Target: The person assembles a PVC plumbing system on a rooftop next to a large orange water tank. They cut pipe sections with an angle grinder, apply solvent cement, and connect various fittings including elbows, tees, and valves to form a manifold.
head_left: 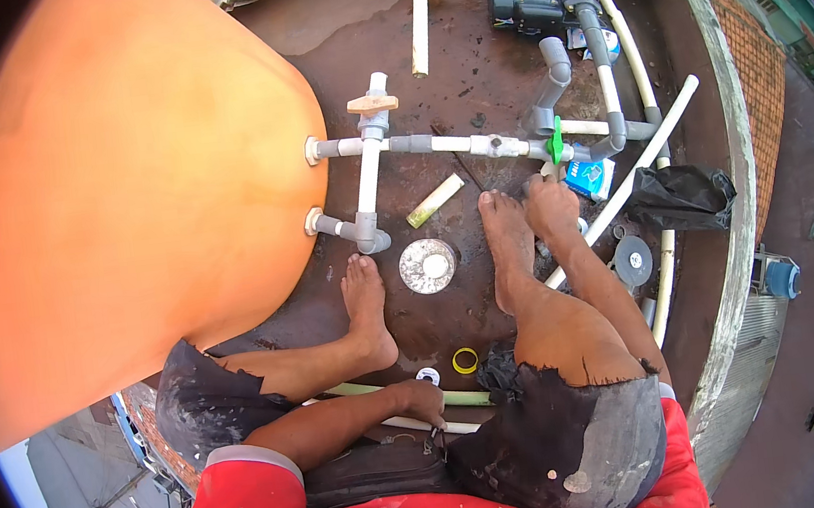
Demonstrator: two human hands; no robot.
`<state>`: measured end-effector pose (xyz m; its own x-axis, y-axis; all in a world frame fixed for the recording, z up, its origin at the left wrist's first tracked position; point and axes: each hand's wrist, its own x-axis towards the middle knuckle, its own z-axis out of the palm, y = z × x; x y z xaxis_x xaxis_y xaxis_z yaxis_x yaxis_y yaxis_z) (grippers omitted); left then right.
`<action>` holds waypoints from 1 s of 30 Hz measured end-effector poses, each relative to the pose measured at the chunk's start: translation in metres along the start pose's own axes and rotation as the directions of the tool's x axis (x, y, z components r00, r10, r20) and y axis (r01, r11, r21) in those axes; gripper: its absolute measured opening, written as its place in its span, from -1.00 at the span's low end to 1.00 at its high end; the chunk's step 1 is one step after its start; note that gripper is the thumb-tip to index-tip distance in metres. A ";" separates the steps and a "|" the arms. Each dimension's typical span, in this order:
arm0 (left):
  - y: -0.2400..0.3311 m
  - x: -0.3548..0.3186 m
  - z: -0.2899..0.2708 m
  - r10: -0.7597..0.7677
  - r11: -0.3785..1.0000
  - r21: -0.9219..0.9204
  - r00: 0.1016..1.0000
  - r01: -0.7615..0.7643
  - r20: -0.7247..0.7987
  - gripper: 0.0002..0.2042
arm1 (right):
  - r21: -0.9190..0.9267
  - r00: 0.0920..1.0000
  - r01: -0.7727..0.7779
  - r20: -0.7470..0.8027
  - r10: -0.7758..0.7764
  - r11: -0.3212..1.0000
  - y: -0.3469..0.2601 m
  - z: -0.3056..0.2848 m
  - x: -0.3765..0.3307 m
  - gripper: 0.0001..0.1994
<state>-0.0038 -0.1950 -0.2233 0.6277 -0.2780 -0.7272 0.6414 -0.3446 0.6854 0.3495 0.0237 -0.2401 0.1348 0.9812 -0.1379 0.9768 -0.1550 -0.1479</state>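
Observation:
My right hand [552,209] reaches down past my right foot, beside the green valve handle [556,140] on the pipe line and a blue-and-white packet [589,179]. Its fingers are curled; what they hold, if anything, is hidden. Close to my body, my left hand [422,403] is closed at the edge of a black bag [377,475], and its contents cannot be made out. Grey and white pipes [453,142] run from the orange tank [149,193], with an orange-handled valve [372,104] on the upright branch. Between my feet stands a round, white-spattered can [429,267].
A short pipe piece [435,201] lies ahead of the can. A yellow tape ring [464,360] and a grey disc [633,260] rest nearby. At right are a long white pipe [634,178], a black plastic bag [684,197] and the ledge [735,116]. A black pump [527,8] stands farther back.

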 end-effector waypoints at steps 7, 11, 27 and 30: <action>-0.001 -0.002 0.002 0.037 0.998 -0.045 0.999 -0.038 -0.026 -0.51 | 0.097 0.971 -0.192 -0.128 0.203 0.977 0.010 -0.014 -0.010 -0.71; -0.004 -0.004 -0.007 0.058 0.995 -0.076 0.998 -0.059 -0.015 -0.58 | 0.146 0.925 -0.366 -0.054 0.377 0.919 0.043 -0.020 -0.024 -0.77; 0.027 -0.029 -0.079 -0.162 0.889 -0.439 0.986 0.131 -0.033 -0.69 | 0.136 0.981 -0.193 0.043 0.189 0.972 0.047 -0.001 -0.020 -0.66; 0.051 -0.045 -0.117 -0.186 0.906 -0.404 0.975 0.123 -0.119 -0.69 | 0.110 0.987 -0.158 0.036 0.155 0.981 0.056 0.004 -0.015 -0.64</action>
<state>0.0526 -0.0951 -0.1508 0.5457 -0.0999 -0.8320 0.8370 0.0155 0.5470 0.4012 -0.0003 -0.2499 0.2788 0.9404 -0.1945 0.9187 -0.3202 -0.2313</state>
